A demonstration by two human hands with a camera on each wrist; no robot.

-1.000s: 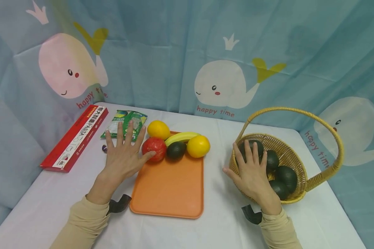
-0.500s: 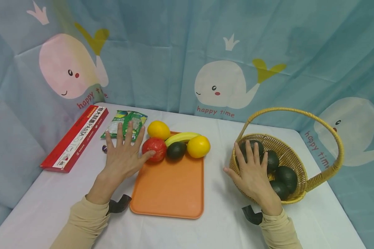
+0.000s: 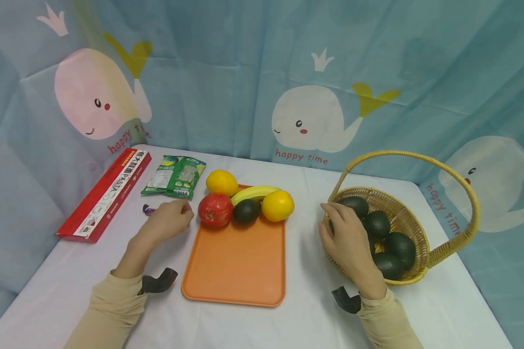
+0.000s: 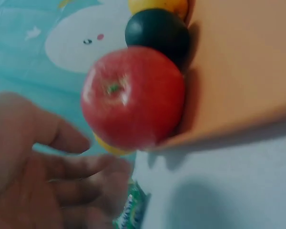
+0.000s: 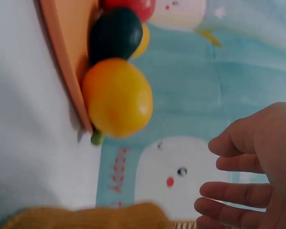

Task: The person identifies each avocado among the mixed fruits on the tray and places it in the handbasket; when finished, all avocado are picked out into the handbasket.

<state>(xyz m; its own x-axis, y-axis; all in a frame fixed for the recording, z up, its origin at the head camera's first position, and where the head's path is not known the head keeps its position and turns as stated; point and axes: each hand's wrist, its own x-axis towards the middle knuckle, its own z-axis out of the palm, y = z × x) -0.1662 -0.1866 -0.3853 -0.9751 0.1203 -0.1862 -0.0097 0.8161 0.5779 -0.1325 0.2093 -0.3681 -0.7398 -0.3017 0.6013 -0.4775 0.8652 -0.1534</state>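
Note:
My left hand [image 3: 168, 223] hovers left of an orange tray [image 3: 240, 264], fingers loosely bent and holding nothing. Close to its fingertips sits a round red fruit [image 4: 133, 98], apple-like with a green stem, at the tray's far left corner. Beside that fruit are a dark avocado [image 3: 246, 211], a banana [image 3: 252, 193] and two yellow-orange fruits, one at the right [image 3: 278, 205] and one behind [image 3: 222, 182]. Over the near left rim of a wicker basket [image 3: 403, 213] my right hand [image 3: 349, 245] hangs with relaxed fingers, nothing in its grasp. Several dark avocados [image 3: 377, 224] lie inside, partly hidden by this hand.
A red pasta box [image 3: 106, 198] lies along the left side of the white-covered table. Behind my left hand are a green snack bag [image 3: 174, 177] and a small purple-wrapped item [image 3: 148, 210]. The basket's tall handle [image 3: 473, 213] arches up at the right. A whale-print curtain hangs behind.
Both hands were spread flat with straight fingers; now their fingers are bent. The left hand has drawn slightly down, uncovering the green bag, and the right has shifted a little left.

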